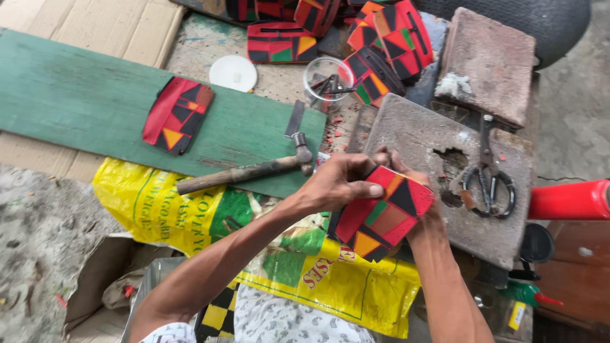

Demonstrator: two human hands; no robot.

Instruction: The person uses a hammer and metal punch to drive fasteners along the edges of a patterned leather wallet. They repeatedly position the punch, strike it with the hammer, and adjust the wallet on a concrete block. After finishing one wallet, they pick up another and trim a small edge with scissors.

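head view, held piece: a patchwork piece (381, 219) in red, black, orange and green sits between both hands, above the near edge of the grey stone slab (419, 136) and a yellow printed sack (330, 279).
head view, left hand: the left hand (340, 184) lies over the piece's upper left corner, thumb pressed flat on its face, fingers curled over the top edge and clamped on it.
head view, right hand: the right hand (422, 213) is mostly hidden behind the piece; it supports the right edge, but its finger positions cannot be told.
head view, tools: a hammer (244, 170) rests on the green board (82, 95), just left of the left hand; scissors (488, 178) lie on the slab to the right.
head view, surroundings: a second patchwork piece (178, 115) lies on the board; more are stacked beyond a clear cup (327, 82) and a white lid (233, 73).
risk: the grip looks confined to the edges, so the piece could twist or slide onto the rough slab, likely scuffing its coloured face.
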